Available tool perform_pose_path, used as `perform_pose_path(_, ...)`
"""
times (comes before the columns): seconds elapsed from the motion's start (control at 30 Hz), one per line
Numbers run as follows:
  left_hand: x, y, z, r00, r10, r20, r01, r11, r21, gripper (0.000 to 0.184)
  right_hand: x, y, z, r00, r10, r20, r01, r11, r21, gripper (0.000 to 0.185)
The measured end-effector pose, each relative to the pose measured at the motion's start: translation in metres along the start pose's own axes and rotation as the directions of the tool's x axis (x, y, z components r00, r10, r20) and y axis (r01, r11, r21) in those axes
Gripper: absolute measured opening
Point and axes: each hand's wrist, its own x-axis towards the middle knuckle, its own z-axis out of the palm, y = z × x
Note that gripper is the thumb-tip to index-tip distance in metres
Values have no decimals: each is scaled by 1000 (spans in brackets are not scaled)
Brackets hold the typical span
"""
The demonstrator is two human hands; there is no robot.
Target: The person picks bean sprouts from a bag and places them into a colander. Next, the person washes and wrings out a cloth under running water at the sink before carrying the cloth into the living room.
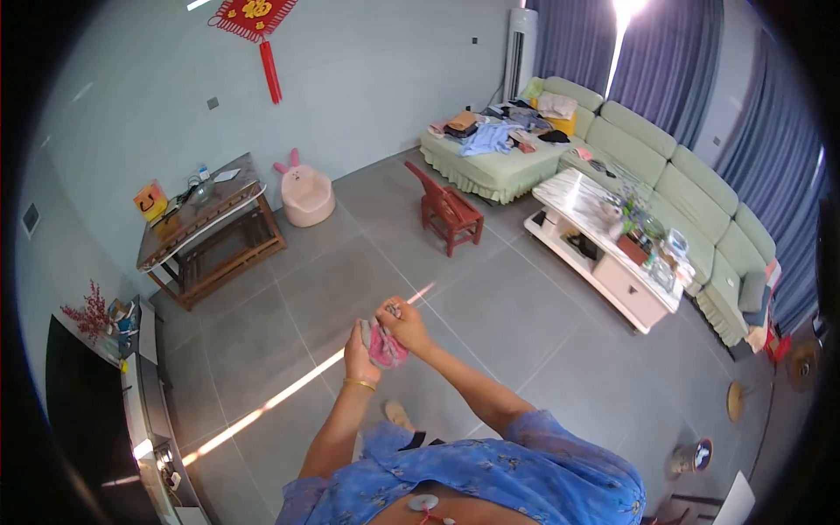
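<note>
A small bunched pink and grey cloth (386,347) is held in front of my body, above the floor. My left hand (358,354), below a gold-coloured bracelet, is closed around its left side. My right hand (404,327) grips the upper right part with curled fingers, close to my left hand. The folds and my fingers hide the cloth's full shape, so I cannot tell what kind of item it is.
A red wooden chair (446,213) stands ahead on the grey tiled floor (350,267). Beyond it is a green sofa (643,144) with clothes (494,137) piled on one end. A white coffee table (604,249) is at right. A pink child's seat (306,198) and wooden table (210,232) stand left.
</note>
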Motion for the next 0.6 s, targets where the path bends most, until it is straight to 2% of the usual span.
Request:
perform_pose_path(0.03, 34, 6, 3, 1000, 10, -2, -10, 1000, -8, 23, 24, 4, 0, 994, 0, 112, -20, 984, 175, 19)
perform_pose_path(0.07, 70, 15, 3, 993, 109, 43, -115, 983, 145, 24, 49, 8, -1, 976, -18, 219, -59, 938, 341, 20)
perform_pose_path(0.1, 106, 23, 3, 975, 195, 104, -218, 931, 293, 27, 77, 13, -2, 976, -23, 219, -54, 938, 342, 20)
perform_pose_path(0.13, 136, 33, 9, 976, 193, 104, -215, 930, 297, 27, 102, 18, -2, 896, -30, 443, -65, 978, 197, 18)
perform_pose_path(0.17, 166, 43, 19, 971, 175, 162, -232, 855, 464, 29, 130, 22, -1, 769, -1, 639, -39, 998, 49, 16)
perform_pose_path(0.2, 198, 53, 32, 965, 146, 219, -252, 750, 611, 33, 163, 26, 0, 773, 3, 635, -42, 998, 47, 16)
perform_pose_path(0.23, 228, 61, 48, 954, 133, 270, -281, 715, 640, 34, 194, 26, -1, 816, 5, 578, -44, 998, 54, 14)
perform_pose_path(0.27, 254, 68, 62, 957, 122, 263, -268, 720, 640, 34, 222, 27, -2, 854, 12, 521, -52, 997, 63, 12)
perform_pose_path(0.3, 281, 76, 78, 917, 66, 394, -315, 728, 609, 35, 253, 26, -9, 916, -14, 401, 2, 1000, 29, 11)
perform_pose_path(0.33, 304, 85, 95, 855, 10, 518, -356, 738, 574, 36, 283, 23, -13, 918, -2, 396, -10, 1000, 29, 11)
perform_pose_path(0.4, 347, 98, 124, 820, -80, 567, -330, 743, 582, 35, 343, 21, -19, 966, -246, 83, 231, 960, 159, 11)
perform_pose_path(0.43, 377, 99, 130, 773, -133, 620, -489, 497, 717, 37, 374, 22, -23, 968, -238, 72, 225, 961, 158, 11)
perform_pose_path(0.47, 408, 99, 134, 730, -202, 653, -620, 207, 757, 39, 406, 25, -27, 985, -175, 1, 164, 928, 333, 10)
perform_pose_path(0.5, 442, 95, 136, 686, -190, 702, -676, 190, 712, 39, 436, 31, -31, 993, -102, -59, 118, 858, 500, 10)
perform_pose_path(0.53, 471, 94, 145, 681, -196, 705, -680, 189, 709, 39, 465, 40, -37, 993, -102, -67, 122, 857, 500, 10)
perform_pose_path(0.6, 533, 91, 167, 801, -121, 586, -583, 65, 810, 36, 527, 64, -50, 998, 67, -16, -44, 808, 587, 18)
